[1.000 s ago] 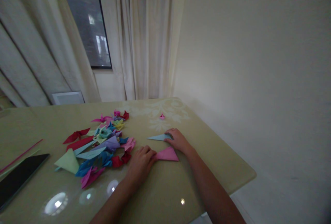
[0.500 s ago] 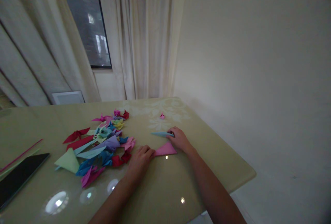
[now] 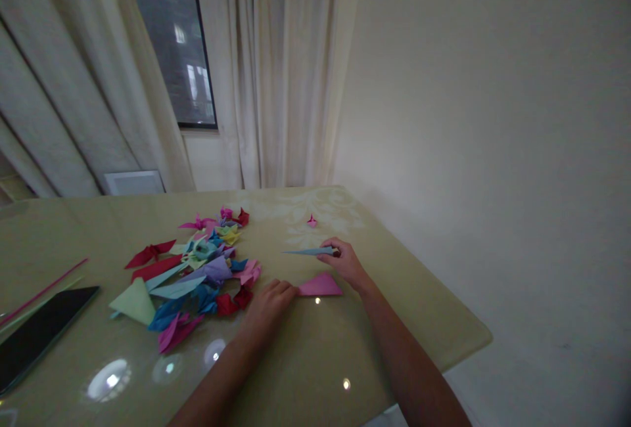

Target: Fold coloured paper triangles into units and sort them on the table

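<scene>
A pink folded paper (image 3: 321, 285) lies on the table, a flat pointed shape. My left hand (image 3: 272, 302) rests at its left end, fingers curled and closed on that edge; the fingertips are partly hidden. Above and behind the pink piece, my right hand (image 3: 342, 261) pinches a slim light-blue folded paper (image 3: 309, 251) whose sharp tip points left. A small dark spot shows by the right fingertips, too small to name. Left of my left hand spreads a heap of colourful folded papers (image 3: 211, 272), in red, blue, purple, green and pink.
A tiny pink folded piece (image 3: 312, 221) stands farther back on the glossy table (image 3: 414, 295). At the left lie a dark tablet-like slab (image 3: 46, 332) and thin pink and green strips (image 3: 49, 290). A wall (image 3: 468, 151) borders the table's right side; curtains (image 3: 276, 85) hang behind.
My right hand has lifted the light-blue paper slightly and turned it so it looks thinner. The left hand stays at the pink paper. The whole view has shifted a little.
</scene>
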`<move>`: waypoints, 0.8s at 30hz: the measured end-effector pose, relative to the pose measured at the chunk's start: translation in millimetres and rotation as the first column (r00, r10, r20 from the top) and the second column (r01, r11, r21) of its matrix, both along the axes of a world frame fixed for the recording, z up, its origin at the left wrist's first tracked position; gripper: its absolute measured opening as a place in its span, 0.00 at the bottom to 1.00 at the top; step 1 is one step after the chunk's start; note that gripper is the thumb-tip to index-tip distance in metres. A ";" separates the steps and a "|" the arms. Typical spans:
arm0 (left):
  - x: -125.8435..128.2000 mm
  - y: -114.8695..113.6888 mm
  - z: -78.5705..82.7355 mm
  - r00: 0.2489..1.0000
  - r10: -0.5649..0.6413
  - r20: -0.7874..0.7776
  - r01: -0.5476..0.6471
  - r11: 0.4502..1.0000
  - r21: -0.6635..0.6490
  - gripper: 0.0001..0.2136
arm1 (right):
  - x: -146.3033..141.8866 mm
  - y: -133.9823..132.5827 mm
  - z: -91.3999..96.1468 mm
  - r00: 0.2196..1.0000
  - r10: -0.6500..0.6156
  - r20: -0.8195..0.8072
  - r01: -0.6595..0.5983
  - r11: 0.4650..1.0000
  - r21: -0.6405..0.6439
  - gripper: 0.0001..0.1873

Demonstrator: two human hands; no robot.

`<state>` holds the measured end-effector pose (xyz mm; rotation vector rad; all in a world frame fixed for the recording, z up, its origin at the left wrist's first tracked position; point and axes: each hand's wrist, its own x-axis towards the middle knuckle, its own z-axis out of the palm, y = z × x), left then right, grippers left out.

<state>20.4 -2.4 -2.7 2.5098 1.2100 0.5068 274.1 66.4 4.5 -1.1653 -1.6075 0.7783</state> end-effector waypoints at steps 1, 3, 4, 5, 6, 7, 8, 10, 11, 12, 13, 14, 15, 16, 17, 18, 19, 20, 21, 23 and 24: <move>0.1 -0.1 -0.1 1.000 0.003 0.025 -0.003 1.000 -0.005 0.19 | -0.5 -0.7 0.8 1.000 0.019 -0.022 -0.019 1.000 0.010 0.14; 0.5 0.1 -0.8 0.997 0.026 0.075 -0.025 1.000 -0.018 0.17 | -1.1 -2.2 2.9 0.996 0.063 -0.067 -0.061 0.998 0.022 0.15; 0.8 0.4 -1.5 0.994 0.043 0.099 -0.041 0.999 -0.024 0.15 | -1.3 -3.1 4.2 0.992 0.081 -0.093 -0.080 0.997 0.020 0.15; 1.2 0.9 -2.4 0.990 0.062 0.127 -0.059 0.998 -0.026 0.14 | -1.4 -4.0 5.6 0.989 0.092 -0.118 -0.092 0.996 0.012 0.15; 1.5 1.5 -3.7 0.982 0.086 0.166 -0.083 0.996 -0.025 0.12 | -1.5 -4.8 7.0 0.986 0.094 -0.139 -0.095 0.995 -0.001 0.15; 1.7 2.3 -5.1 0.969 0.118 0.216 -0.116 0.993 -0.021 0.11 | -1.6 -5.6 8.2 0.984 0.089 -0.155 -0.093 0.996 -0.018 0.15; 1.8 3.3 -6.8 0.948 0.160 0.275 -0.159 0.987 -0.025 0.11 | -1.8 -6.1 9.2 0.982 0.081 -0.168 -0.089 0.995 -0.038 0.16; 1.7 5.6 -10.2 0.879 0.258 0.400 -0.254 0.965 -0.065 0.10 | -2.2 -6.9 10.5 0.979 0.073 -0.189 -0.089 0.993 -0.078 0.16; 1.5 6.7 -11.8 0.836 0.308 0.453 -0.296 0.950 -0.100 0.11 | -2.6 -7.2 10.7 0.977 0.076 -0.197 -0.096 0.991 -0.091 0.17; 1.3 7.7 -13.1 0.796 0.349 0.494 -0.325 0.936 -0.138 0.12 | -3.2 -7.5 10.9 0.975 0.084 -0.204 -0.106 0.990 -0.098 0.17; 1.1 8.5 -14.2 0.766 0.374 0.522 -0.338 0.926 -0.167 0.13 | -3.9 -8.0 11.0 0.974 0.095 -0.206 -0.118 0.988 -0.103 0.17; 0.9 9.2 -15.1 0.752 0.381 0.538 -0.339 0.923 -0.180 0.14 | -4.8 -8.6 11.2 0.973 0.109 -0.202 -0.133 0.985 -0.107 0.17; 0.6 9.6 -15.8 0.753 0.370 0.544 -0.333 0.928 -0.169 0.14 | -5.8 -9.5 11.5 0.973 0.125 -0.192 -0.149 0.982 -0.113 0.17; 0.2 9.7 -16.2 0.768 0.341 0.543 -0.320 0.938 -0.135 0.14 | -6.9 -10.6 11.9 0.974 0.143 -0.178 -0.166 0.979 -0.120 0.18; -0.3 9.7 -16.5 0.790 0.299 0.535 -0.303 0.949 -0.083 0.14 | -8.0 -11.8 12.5 0.973 0.161 -0.164 -0.183 0.975 -0.128 0.19; -0.9 9.6 -16.7 0.814 0.253 0.522 -0.285 0.958 -0.020 0.13 | -9.0 -13.0 13.2 0.972 0.178 -0.154 -0.199 0.970 -0.137 0.19; -1.5 9.3 -16.7 0.837 0.212 0.505 -0.270 0.962 0.044 0.13 | -9.9 -14.3 14.0 0.970 0.195 -0.148 -0.216 0.966 -0.145 0.19; -2.3 9.0 -16.6 0.855 0.182 0.486 -0.262 0.960 0.101 0.13 | -10.7 -15.4 14.8 0.966 0.208 -0.150 -0.231 0.961 -0.153 0.19; -3.0 8.6 -16.3 0.869 0.164 0.468 -0.260 0.954 0.148 0.13 | -11.4 -16.4 15.6 0.962 0.219 -0.160 -0.244 0.956 -0.160 0.19; -4.1 7.8 -15.5 0.889 0.147 0.434 -0.260 0.942 0.211 0.14 | -12.3 -17.9 16.7 0.952 0.232 -0.200 -0.267 0.947 -0.176 0.19; -4.4 7.5 -15.2 0.896 0.140 0.421 -0.255 0.939 0.231 0.14 | -12.5 -18.3 16.9 0.946 0.236 -0.220 -0.278 0.943 -0.184 0.19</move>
